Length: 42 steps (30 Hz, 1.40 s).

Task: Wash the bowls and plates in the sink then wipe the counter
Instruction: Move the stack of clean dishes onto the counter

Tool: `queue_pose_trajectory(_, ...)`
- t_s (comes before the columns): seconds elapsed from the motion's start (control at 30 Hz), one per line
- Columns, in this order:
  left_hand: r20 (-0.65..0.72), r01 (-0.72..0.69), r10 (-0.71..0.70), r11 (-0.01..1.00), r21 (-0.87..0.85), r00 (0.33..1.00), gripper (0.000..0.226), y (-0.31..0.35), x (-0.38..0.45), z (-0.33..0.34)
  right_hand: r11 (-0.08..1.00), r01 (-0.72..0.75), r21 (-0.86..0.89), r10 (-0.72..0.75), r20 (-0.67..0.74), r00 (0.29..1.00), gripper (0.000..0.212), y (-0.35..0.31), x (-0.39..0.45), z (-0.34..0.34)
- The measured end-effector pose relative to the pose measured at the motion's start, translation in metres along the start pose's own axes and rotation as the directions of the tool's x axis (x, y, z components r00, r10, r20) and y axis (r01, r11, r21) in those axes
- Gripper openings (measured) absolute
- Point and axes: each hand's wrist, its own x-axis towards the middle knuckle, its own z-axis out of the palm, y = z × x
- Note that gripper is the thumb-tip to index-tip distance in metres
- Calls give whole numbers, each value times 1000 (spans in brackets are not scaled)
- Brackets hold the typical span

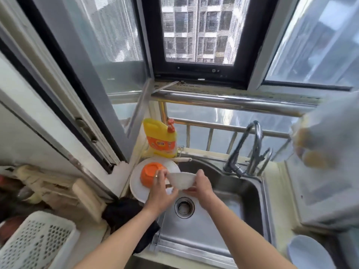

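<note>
Nearest: one white perforated basket (37,239) sitting at lower left, one black cloth (126,216) lying bunched on the counter edge beside the sink (258,216), one pale plate (308,253) showing at lower right. Middle: two bare hands, left hand (160,190) and right hand (202,188), holding one white bowl (181,180) between them over the basin, just above and behind the drain (184,207); fingers of both curling round the bowl's sides, so both gripping. Beside it, touching the left hand: one orange bowl (152,174) lying upside down on one white plate (138,189) perched at the sink's left corner. Farther: one tap (250,150), no water visibly running; one yellow soap bottle (161,138) standing by the window. Count of dishes in view: two bowls, two plates. Risks, judging from here: wet white bowl slipping from the fingers and striking the steel; left wrist nudging the orange bowl or its overhanging plate into the basin; black cloth getting pulled in by the left forearm.
</note>
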Motion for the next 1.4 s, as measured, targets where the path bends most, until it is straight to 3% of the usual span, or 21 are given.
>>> queue_pose_trajectory(0.07,57,-79,77,996,30,995,55,5,-10,14,999,-54,3,54,14,998,17,8,-4,-25)
queue_pose_trajectory(0.17,88,-199,193,978,65,977,54,13,-17,33,996,-41,-82,43,14,999,31,24,1,-50)
queue_pose_trajectory(0.23,48,-128,124,986,104,991,63,12,-14,36,995,-36,-98,35,-11,999,43,40,16,-59)
queue_pose_trajectory(0.3,-53,98,-90,980,176,995,72,7,-5,28,986,-8,-164,-6,-83,997,48,52,28,-62)
queue_pose_trajectory(0.33,-100,205,-187,955,213,977,77,3,2,22,977,20,-213,-46,-115,992,46,50,22,-60)
queue_pose_trajectory(0.4,-136,289,-258,902,321,957,89,-9,17,9,949,79,-306,-128,-141,982,35,43,6,-50)
queue_pose_trajectory(0.63,-72,308,-315,813,494,946,109,-39,51,-8,886,196,-419,-281,-150,948,29,25,11,1)
queue_pose_trajectory(0.77,70,187,-279,790,584,958,125,-53,64,-15,866,185,-465,-304,-194,933,16,17,23,23)
queue_pose_trajectory(1.0,100,100,-208,769,631,973,112,-56,70,-21,882,184,-434,-309,-238,921,15,10,28,41)
queue_pose_trajectory(1.1,100,90,-193,777,623,976,106,-53,65,-26,943,190,-274,-266,-277,923,20,6,23,44)
queue_pose_trajectory(1.2,-19,180,-194,864,471,981,92,-41,59,-31,951,213,-224,-274,-290,917,22,4,20,40)
queue_pose_trajectory(1.33,-236,250,-204,950,184,950,42,-22,58,-39,923,265,-279,-337,-250,908,23,1,9,27)
queue_pose_trajectory(1.4,-277,287,-257,955,72,926,30,-11,56,-36,907,261,-331,-347,-232,909,22,-1,0,16)
